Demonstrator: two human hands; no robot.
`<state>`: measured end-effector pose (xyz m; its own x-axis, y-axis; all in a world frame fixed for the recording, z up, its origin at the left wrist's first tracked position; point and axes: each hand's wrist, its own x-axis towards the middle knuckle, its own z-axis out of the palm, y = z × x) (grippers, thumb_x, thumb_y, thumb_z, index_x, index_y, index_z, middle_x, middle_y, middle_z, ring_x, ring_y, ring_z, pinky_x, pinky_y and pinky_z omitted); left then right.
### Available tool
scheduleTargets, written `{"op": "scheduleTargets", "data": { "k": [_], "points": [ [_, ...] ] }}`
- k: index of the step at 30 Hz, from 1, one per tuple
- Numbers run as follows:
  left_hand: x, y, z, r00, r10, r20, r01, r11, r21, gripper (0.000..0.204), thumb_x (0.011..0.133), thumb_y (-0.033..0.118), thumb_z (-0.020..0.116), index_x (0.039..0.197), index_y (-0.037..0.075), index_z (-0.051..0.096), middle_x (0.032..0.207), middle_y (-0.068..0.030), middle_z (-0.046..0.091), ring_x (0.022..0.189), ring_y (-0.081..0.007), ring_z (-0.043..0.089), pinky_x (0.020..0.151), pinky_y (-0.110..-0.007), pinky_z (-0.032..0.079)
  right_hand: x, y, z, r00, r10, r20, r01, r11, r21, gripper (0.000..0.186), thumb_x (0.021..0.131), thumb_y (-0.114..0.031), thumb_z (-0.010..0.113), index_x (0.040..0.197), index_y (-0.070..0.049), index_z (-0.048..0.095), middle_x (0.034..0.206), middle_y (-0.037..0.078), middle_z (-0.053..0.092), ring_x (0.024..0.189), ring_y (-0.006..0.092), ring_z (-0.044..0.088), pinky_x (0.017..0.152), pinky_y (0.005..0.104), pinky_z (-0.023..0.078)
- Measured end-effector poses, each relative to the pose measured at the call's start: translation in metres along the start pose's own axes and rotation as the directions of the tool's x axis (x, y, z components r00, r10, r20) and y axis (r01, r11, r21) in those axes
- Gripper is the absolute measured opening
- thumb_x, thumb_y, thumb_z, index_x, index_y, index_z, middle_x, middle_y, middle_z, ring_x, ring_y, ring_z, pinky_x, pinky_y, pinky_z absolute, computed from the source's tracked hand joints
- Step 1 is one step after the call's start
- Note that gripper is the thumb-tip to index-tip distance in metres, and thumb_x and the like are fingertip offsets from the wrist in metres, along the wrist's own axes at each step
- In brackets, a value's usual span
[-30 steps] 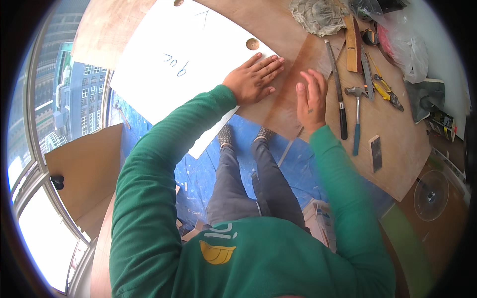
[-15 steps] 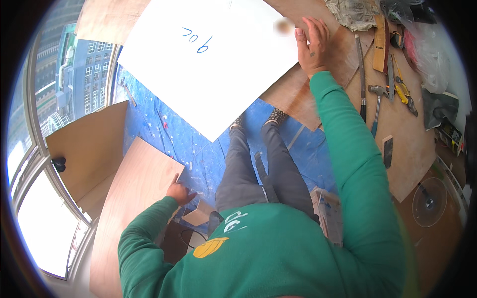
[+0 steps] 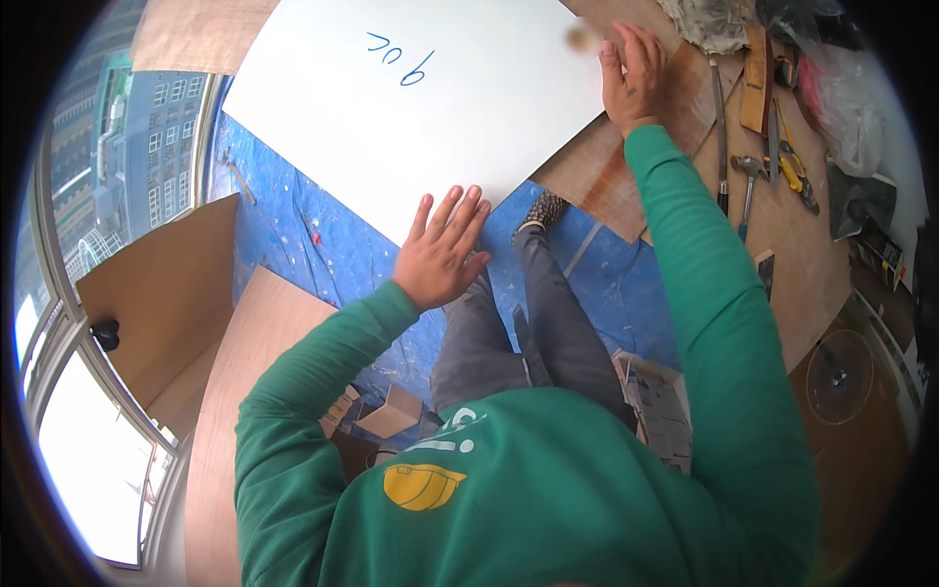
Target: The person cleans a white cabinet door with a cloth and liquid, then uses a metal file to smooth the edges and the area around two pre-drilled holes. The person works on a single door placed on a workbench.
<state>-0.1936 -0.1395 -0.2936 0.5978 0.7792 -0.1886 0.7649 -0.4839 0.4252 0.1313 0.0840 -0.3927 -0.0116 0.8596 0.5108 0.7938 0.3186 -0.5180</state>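
Observation:
A large white panel with blue handwriting spreads across the upper middle, one corner pointing toward my legs. Over that near corner is my left hand, fingers stretched out and holding nothing; whether it presses on the panel I cannot tell. At the panel's right edge rests my right hand, palm down with its fingers extended and the thumb along the edge. Brown plywood sheets lie beneath the panel on that side. A small blurred brown spot shows near the right thumb.
Blue plastic sheeting covers the floor. On the right board lie a hammer, a yellow-handled tool and a long dark bar. A plywood sheet and a brown board stand left, by the window.
My left hand has moved from the plywood sheet at lower left up to the panel's near corner. My right hand stays at the panel's right edge; the view has shifted slightly.

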Motion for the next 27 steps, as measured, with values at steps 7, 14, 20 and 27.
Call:
{"op": "scheduleTargets", "data": {
  "k": [7, 14, 20, 27],
  "points": [
    [0.121, -0.029, 0.002, 0.950, 0.312, -0.034, -0.310, 0.950, 0.043, 0.068, 0.108, 0.049, 0.043, 0.165, 0.013, 0.033, 0.172, -0.0044, 0.031, 0.159, -0.0228, 0.026, 0.131, -0.052, 0.012, -0.003, 0.005, -0.006, 1.000, 0.018, 0.022, -0.018, 1.000, -0.011, 0.047, 0.103, -0.042, 0.063, 0.129, -0.003, 0.066, 0.135, 0.019, 0.062, 0.131, 0.0426, 0.049, 0.113, 0.0540, 0.038],
    [0.217, -0.214, -0.066, 0.888, -0.127, -0.442, 0.246, 0.943, 0.223, 0.068, 0.109, 0.058, 0.034, 0.167, 0.023, 0.029, 0.173, -0.0077, 0.028, 0.161, -0.0268, 0.021, 0.131, -0.051, 0.009, 0.000, -0.005, -0.008, 0.996, 0.044, 0.072, -0.042, 0.999, -0.026, 0.051, 0.104, -0.045, 0.060, 0.129, -0.001, 0.065, 0.138, 0.020, 0.059, 0.131, 0.0421, 0.049, 0.113, 0.0535, 0.039],
    [0.151, -0.339, -0.146, 0.381, -0.793, -0.475, 0.891, 0.452, -0.041, 0.077, 0.111, 0.055, 0.021, 0.168, 0.005, 0.010, 0.177, -0.0122, 0.005, 0.164, -0.0258, 0.004, 0.130, -0.054, -0.003, 0.000, -0.008, -0.011, 0.997, 0.031, 0.072, -0.026, 0.998, -0.063, 0.051, 0.104, -0.044, 0.059, 0.130, 0.000, 0.064, 0.137, 0.022, 0.058, 0.130, 0.0423, 0.050, 0.112, 0.0540, 0.039],
    [0.217, -0.089, -0.058, 0.915, 0.400, -0.055, -0.383, 0.903, 0.196, 0.064, 0.110, 0.049, 0.041, 0.164, 0.016, 0.035, 0.173, -0.0045, 0.029, 0.160, -0.0226, 0.023, 0.132, -0.051, 0.010, 0.002, -0.011, -0.011, 0.994, 0.063, 0.093, -0.060, 0.998, -0.032, 0.049, 0.105, -0.040, 0.057, 0.133, 0.001, 0.062, 0.139, 0.023, 0.056, 0.132, 0.0422, 0.049, 0.113, 0.0538, 0.038]
  ]
}}
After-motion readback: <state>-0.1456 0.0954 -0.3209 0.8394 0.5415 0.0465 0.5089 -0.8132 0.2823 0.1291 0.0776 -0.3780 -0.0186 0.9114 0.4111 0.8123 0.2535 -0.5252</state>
